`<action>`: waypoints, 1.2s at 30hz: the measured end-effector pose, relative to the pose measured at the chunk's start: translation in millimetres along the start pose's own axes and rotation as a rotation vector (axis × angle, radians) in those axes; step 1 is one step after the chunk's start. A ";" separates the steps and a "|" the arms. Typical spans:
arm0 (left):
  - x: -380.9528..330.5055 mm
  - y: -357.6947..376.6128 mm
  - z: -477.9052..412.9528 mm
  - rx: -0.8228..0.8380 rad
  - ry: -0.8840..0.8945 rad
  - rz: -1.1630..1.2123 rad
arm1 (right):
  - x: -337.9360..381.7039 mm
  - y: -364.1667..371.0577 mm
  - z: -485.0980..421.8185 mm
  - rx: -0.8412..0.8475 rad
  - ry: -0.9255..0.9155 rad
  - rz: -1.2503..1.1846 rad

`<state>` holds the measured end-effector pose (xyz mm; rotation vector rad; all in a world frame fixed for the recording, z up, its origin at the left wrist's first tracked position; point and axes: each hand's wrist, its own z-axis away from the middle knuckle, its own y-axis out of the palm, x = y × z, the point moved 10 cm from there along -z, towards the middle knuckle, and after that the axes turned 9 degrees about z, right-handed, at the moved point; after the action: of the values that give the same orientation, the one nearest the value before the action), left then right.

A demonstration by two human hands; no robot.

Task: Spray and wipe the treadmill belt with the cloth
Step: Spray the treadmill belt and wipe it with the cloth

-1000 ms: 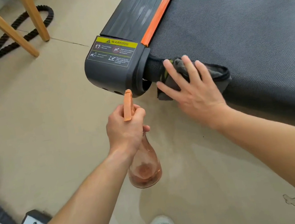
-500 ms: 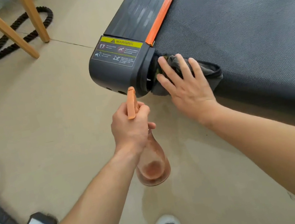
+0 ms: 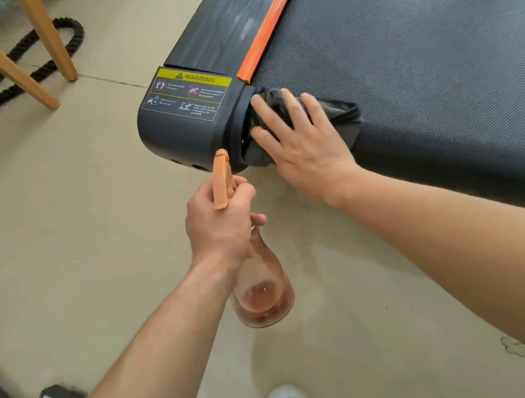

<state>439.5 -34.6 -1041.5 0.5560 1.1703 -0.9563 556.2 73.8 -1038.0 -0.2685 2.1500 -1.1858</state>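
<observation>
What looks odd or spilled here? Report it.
A faint damp-looking patch darkens the beige floor under the translucent orange spray bottle, and a thick black rope sprawls among wooden legs. Nothing looks damaged.

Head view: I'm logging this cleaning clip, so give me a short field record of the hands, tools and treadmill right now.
left hand: grips bottle neck, held above the floor
bottle: clear pinkish, orange sprayer, little liquid visible
right hand: fingers spread, pressing cloth
cloth: dark grey, bunched at belt's rear corner beside end cap
belt: dark, textured
end cap: warning label on top
floor: beige
</observation>
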 end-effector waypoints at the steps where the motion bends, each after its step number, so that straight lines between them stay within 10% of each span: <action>1: 0.0 3.6 1.5 0.001 -0.002 -0.005 | -4.9 1.7 9.1 0.009 -0.019 0.014; 12: -5.3 59.7 37.0 0.134 -0.021 -0.043 | -182.4 -22.9 259.2 0.114 0.202 0.087; 23: -37.1 126.5 67.4 0.317 0.098 -0.133 | -143.8 -11.3 184.1 0.160 0.148 0.010; 29: -58.1 185.1 99.4 0.478 0.128 -0.190 | -223.0 -23.7 332.9 0.219 0.510 0.073; 36: -66.4 212.2 105.4 0.545 0.159 -0.204 | -205.6 -18.2 279.2 0.225 0.679 -0.064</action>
<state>669.2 12.0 -966.7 0.9737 1.1179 -1.4429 887.7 -29.6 -1034.8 0.1997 2.5415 -1.7219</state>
